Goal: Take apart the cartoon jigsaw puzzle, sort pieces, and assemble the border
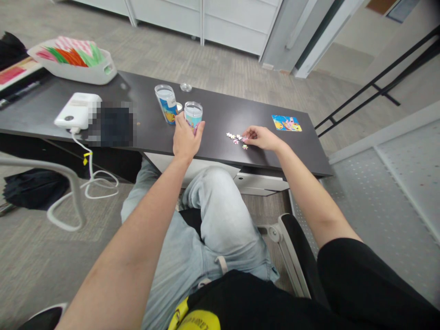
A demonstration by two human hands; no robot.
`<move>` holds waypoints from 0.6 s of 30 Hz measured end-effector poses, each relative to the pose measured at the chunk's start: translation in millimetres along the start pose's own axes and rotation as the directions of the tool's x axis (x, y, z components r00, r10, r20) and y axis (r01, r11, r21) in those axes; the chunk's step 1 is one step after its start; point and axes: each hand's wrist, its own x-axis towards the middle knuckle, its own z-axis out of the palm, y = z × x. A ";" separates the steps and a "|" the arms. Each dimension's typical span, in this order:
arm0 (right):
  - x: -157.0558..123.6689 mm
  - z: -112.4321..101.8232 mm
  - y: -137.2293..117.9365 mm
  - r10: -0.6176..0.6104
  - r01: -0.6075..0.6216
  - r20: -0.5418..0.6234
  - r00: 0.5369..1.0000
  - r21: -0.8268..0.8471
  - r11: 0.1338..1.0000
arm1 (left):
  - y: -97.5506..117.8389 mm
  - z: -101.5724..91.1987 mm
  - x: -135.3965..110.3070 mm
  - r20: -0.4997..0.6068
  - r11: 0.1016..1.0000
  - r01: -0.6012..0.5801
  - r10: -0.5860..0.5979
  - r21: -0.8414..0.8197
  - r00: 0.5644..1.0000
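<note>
Puzzle pieces lie at the right hand, grip unclear; left hand clasps one canister beside another canister.

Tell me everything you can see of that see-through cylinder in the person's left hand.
The clear, plastic-looking cylindrical container has a round rim and a light-blue, multicoloured picture lower down. It looks roughly upright, gripped by the bare left hand, which hides its base. It is over the dark tabletop, right of a similar clear cylinder with a blue picture. Whether its top is open is unclear.
</note>
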 end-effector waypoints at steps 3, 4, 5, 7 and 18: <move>4.1 3.5 0.9 -0.023 0.023 -0.014 1.000 0.008 1.000 | -0.3 0.1 0.0 0.000 1.000 -0.004 0.004 0.005 1.000; 6.0 5.0 0.2 -0.031 0.031 -0.022 0.999 -0.012 0.999 | -0.3 0.1 -0.1 -0.003 1.000 -0.002 0.002 0.002 1.000; 8.0 6.6 -0.9 -0.039 0.037 -0.034 0.999 -0.044 0.998 | -0.2 0.0 -0.3 -0.007 1.000 0.002 -0.002 -0.002 1.000; 11.8 9.2 -4.5 -0.049 0.040 -0.066 0.997 -0.126 0.991 | 0.2 -0.4 -0.8 -0.010 1.000 0.008 -0.008 -0.006 1.000; 22.1 6.3 -33.1 0.056 -0.026 0.100 0.993 -0.278 0.960 | 3.3 -1.6 -1.0 -0.011 1.000 0.020 -0.020 -0.010 1.000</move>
